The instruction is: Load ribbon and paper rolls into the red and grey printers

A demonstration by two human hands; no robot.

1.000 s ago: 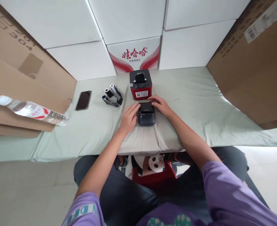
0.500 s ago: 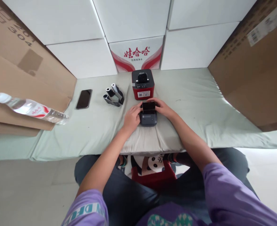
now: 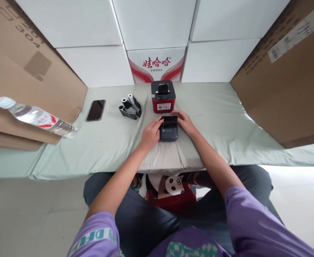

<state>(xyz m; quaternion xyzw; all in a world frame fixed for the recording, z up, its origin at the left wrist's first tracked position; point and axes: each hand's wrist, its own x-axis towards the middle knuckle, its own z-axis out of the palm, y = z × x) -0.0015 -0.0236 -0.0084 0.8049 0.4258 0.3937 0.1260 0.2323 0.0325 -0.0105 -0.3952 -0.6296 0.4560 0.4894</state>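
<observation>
A small dark grey portable printer [image 3: 169, 135] lies on the cloth-covered surface in front of me, with a glossy black part across its far half. My left hand [image 3: 150, 135] grips its left side, fingertips at the far left edge. From the right, my right hand [image 3: 185, 122] holds it, with bent fingers around the far right corner. The fingers' undersides are hidden. Just beyond my hands stands a red and black receipt printer [image 3: 163, 97]. To its left are several black-and-white paper rolls [image 3: 130, 106], partly unrolled.
A phone [image 3: 96, 110] lies at the left. A water bottle [image 3: 36, 117] lies tilted by the left cardboard box [image 3: 52, 82]. White boxes [image 3: 157, 25] line the back, and another cardboard box [image 3: 287, 92] stands at the right. The pale green cloth [image 3: 114, 150] is wrinkled.
My right fingertips have shifted slightly right along the portable printer's far edge. Both hands stay at its sides. The whole view has moved a little.
</observation>
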